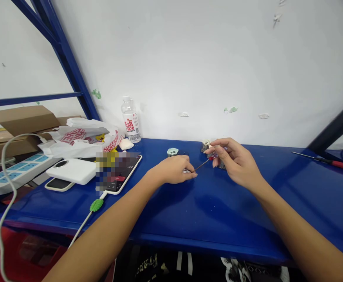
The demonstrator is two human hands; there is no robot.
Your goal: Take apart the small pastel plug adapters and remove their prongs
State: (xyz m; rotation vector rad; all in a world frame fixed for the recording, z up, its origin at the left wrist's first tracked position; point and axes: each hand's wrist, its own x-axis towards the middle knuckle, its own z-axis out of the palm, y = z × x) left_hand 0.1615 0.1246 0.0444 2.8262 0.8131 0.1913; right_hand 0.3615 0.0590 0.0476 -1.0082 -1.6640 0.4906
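Observation:
My right hand (233,162) pinches a thin screwdriver (204,163) with a red handle, its metal shaft slanting down-left. The shaft tip reaches a small metal piece (186,171) gripped at the fingertips of my left hand (171,169). A pale green plastic part (172,152) stands just beyond my left hand. A small white-topped part (206,145) stands behind my right fingers, and a dark part (221,165) is partly hidden under them.
The blue metal shelf top (248,219) has a red-handled screwdriver (333,163) at right. At left are a water bottle (131,120), a phone (119,174) on a green-clipped cable, a white power bank (67,170), a power strip (18,172), a plastic bag (80,139) and cardboard boxes (24,125).

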